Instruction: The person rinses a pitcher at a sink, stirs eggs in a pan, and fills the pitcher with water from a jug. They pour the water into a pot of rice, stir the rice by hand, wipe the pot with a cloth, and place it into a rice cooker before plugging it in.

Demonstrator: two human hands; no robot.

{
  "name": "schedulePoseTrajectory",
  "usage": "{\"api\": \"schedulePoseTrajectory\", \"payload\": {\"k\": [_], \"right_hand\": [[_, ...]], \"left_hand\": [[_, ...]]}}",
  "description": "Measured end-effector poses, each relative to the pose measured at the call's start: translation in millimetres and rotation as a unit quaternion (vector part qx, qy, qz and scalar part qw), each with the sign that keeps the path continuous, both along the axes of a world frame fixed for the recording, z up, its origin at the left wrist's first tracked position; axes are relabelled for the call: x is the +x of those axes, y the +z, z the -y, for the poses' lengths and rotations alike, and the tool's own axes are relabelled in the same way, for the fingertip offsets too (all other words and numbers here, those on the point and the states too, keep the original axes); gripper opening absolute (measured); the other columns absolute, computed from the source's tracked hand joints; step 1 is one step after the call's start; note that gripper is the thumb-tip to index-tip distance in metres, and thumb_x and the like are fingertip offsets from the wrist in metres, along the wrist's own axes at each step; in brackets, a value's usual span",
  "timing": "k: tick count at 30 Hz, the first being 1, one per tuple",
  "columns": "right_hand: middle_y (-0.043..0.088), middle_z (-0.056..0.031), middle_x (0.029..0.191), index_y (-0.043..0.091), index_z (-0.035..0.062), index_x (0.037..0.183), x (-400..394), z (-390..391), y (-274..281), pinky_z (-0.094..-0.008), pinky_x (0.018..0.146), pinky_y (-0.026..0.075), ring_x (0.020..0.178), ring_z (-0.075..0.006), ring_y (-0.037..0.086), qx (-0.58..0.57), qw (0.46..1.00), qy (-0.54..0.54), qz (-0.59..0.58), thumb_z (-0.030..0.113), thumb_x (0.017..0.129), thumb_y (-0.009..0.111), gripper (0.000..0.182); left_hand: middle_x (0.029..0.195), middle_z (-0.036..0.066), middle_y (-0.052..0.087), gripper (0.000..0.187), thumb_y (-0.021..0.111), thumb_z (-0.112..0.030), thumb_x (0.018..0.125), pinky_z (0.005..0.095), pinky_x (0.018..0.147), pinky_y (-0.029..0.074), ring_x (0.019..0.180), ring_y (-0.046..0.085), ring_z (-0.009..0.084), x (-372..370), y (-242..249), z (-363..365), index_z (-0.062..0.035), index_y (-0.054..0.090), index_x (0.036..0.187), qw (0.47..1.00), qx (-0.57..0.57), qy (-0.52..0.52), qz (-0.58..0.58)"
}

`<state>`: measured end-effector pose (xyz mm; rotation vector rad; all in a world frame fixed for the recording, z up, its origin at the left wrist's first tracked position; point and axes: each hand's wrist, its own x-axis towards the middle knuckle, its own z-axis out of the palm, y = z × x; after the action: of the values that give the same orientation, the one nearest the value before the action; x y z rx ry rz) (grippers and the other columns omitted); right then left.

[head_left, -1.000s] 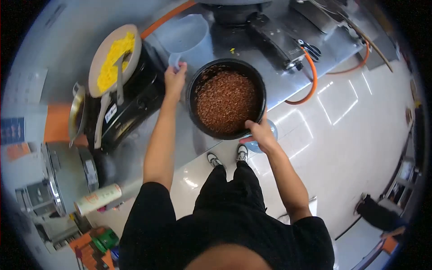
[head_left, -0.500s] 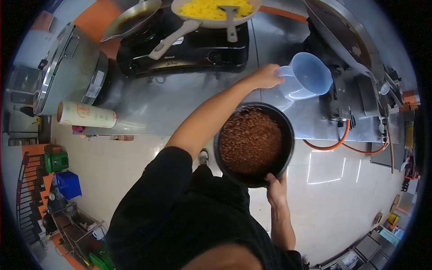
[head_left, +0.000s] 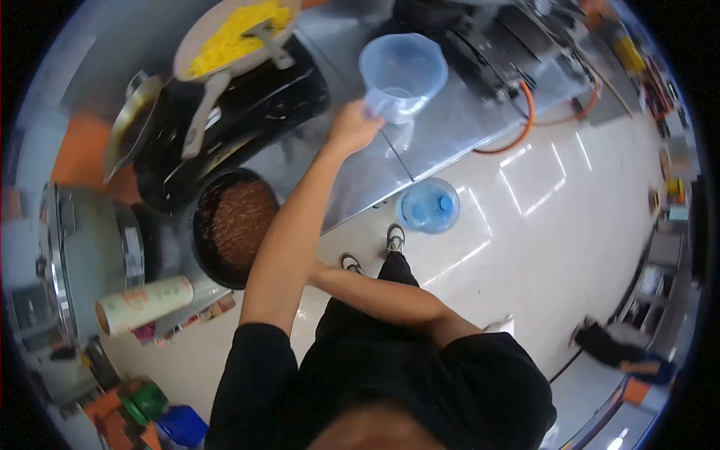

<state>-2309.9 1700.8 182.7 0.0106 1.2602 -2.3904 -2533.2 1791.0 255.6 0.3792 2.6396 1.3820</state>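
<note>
My left hand [head_left: 355, 129] is closed round the handle of a translucent blue measuring jug [head_left: 403, 71], which is over the steel counter [head_left: 341, 180]; no contents show in it. Reddish-brown grainy food [head_left: 241, 221] fills the bottom of a round black pot [head_left: 201, 247] at the counter's left front. My right arm crosses beneath my left forearm to the pot's near side. Only the wrist end of my right hand [head_left: 318, 274] shows; its fingers are hidden behind the forearm, but the pot has travelled with it.
Behind the pot stands a black stove [head_left: 289, 94], with a pan [head_left: 217, 79] of yellow food and a spatula [head_left: 271, 46] on it. A paper-like roll [head_left: 146, 304] and a large steel cooker [head_left: 94, 247] are at left. A water bottle [head_left: 429, 206] stands on the floor; an orange hose [head_left: 529, 112] hangs right.
The view has turned. The pot has moved left with my right hand, from in front of me to the counter before the stove. My left hand keeps hold of the measuring jug.
</note>
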Motion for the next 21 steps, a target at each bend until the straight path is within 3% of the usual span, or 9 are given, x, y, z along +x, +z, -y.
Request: {"api": "schedulePoseTrajectory", "payload": {"k": [3, 5, 7, 9, 11, 14, 15, 18, 21], "right_hand": [[0.059, -0.0137, 0.117, 0.052, 0.0024, 0.123, 7.8, -8.7, 16.4, -0.0341, 0.097, 0.04, 0.117, -0.0228, 0.049, -0.129, 0.977, -0.141, 0.095, 0.02, 0.081, 0.067, 0.048], [0.065, -0.015, 0.103, 0.062, 0.0011, 0.111, -0.1, -63.3, 14.2, -0.0328, 0.086, 0.047, 0.098, -0.0227, 0.061, 0.121, 0.991, -0.042, -0.026, 0.02, 0.083, 0.065, 0.034], [0.068, -0.0134, 0.091, 0.063, -0.0007, 0.104, 11.1, -133.2, -33.3, -0.0321, 0.074, 0.051, 0.079, -0.0212, 0.065, 0.162, 0.982, -0.028, 0.088, 0.019, 0.083, 0.062, 0.03], [0.067, -0.0147, 0.08, 0.066, 0.001, 0.09, 18.9, -214.2, -105.9, -0.0365, 0.066, 0.05, 0.073, -0.0222, 0.065, 0.417, 0.896, -0.145, 0.041, 0.021, 0.082, 0.06, 0.022], [0.065, -0.0186, 0.076, 0.066, 0.003, 0.084, 15.6, -295.0, -169.4, -0.042, 0.066, 0.049, 0.075, -0.033, 0.064, 0.597, 0.76, -0.232, 0.108, 0.02, 0.079, 0.061, 0.018], [0.063, -0.0181, 0.088, 0.062, 0.0041, 0.091, 5.1, -386.3, -254.7, -0.0436, 0.071, 0.049, 0.082, -0.0359, 0.06, 0.718, 0.627, -0.279, 0.12, 0.024, 0.082, 0.06, 0.022], [0.063, -0.0181, 0.088, 0.062, 0.0041, 0.091, -8.6, -402.1, -274.9, -0.0436, 0.071, 0.049, 0.082, -0.0359, 0.06, 0.709, 0.632, -0.286, 0.123, 0.024, 0.082, 0.06, 0.022], [0.058, -0.0212, 0.098, 0.062, 0.0035, 0.09, -33.2, -422.7, -323.6, -0.0448, 0.077, 0.047, 0.091, -0.0382, 0.056, 0.762, 0.554, -0.33, 0.063, 0.027, 0.084, 0.057, 0.025], [0.057, -0.0167, 0.086, 0.06, 0.002, 0.081, -55.5, -435.7, -344.4, -0.0443, 0.071, 0.048, 0.082, -0.0343, 0.055, 0.794, 0.552, -0.254, 0.02, 0.023, 0.083, 0.058, 0.021]], "left_hand": [[0.084, 0.019, 0.065, 0.033, 0.068, -0.03, 0.076, 0.0421, 0.074, 0.048, 0.083, 0.063, 0.0354, 27.2, 12.4, -2.5, 0.0007, 0.062, 0.087, 0.998, -0.029, 0.046, -0.033], [0.083, 0.019, 0.066, 0.033, 0.068, -0.03, 0.076, 0.0416, 0.075, 0.048, 0.081, 0.064, 0.0347, 30.5, -5.9, 1.1, 0.001, 0.062, 0.088, 0.998, 0.009, 0.044, -0.041], [0.094, 0.02, 0.064, 0.043, 0.071, -0.029, 0.076, 0.0422, 0.078, 0.047, 0.086, 0.062, 0.0347, 55.2, 23.9, -0.9, 0.0032, 0.057, 0.101, 0.997, 0.02, 0.074, -0.002], [0.104, 0.02, 0.058, 0.052, 0.072, -0.022, 0.076, 0.0403, 0.079, 0.046, 0.09, 0.059, 0.0324, 79.2, 17.3, -5.5, 0.0047, 0.048, 0.114, 0.956, -0.062, 0.142, -0.249], [0.107, 0.019, 0.053, 0.053, 0.072, -0.013, 0.077, 0.0374, 0.078, 0.046, 0.09, 0.055, 0.0278, 130.8, 6.1, -11.1, 0.0046, 0.042, 0.117, 0.953, 0.035, 0.168, -0.251], [0.082, 0.01, 0.057, 0.021, 0.066, -0.005, 0.079, 0.0297, 0.07, 0.045, 0.073, 0.055, 0.0203, 206.3, -60.6, -25.8, 0.0011, 0.054, 0.095, 0.99, 0.027, 0.023, -0.139], [0.079, 0.01, 0.06, 0.015, 0.064, -0.006, 0.081, 0.0288, 0.066, 0.046, 0.068, 0.056, 0.0187, 224.5, -80.4, -40.7, 0.0, 0.056, 0.093, 0.998, 0.02, 0.038, 0.042], [0.099, 0.018, 0.064, 0.024, 0.059, -0.013, 0.087, 0.0316, 0.076, 0.049, 0.09, 0.063, 0.0244, 263.5, -184.8, -37.2, 0.0022, 0.059, 0.105, 0.932, -0.151, 0.05, 0.327], [0.118, 0.023, 0.056, 0.04, 0.054, -0.022, 0.09, 0.0373, 0.092, 0.044, 0.111, 0.055, 0.0327, 308.4, -278.5, -7.7, 0.0027, 0.051, 0.122, 0.952, -0.245, -0.043, 0.179]]}}
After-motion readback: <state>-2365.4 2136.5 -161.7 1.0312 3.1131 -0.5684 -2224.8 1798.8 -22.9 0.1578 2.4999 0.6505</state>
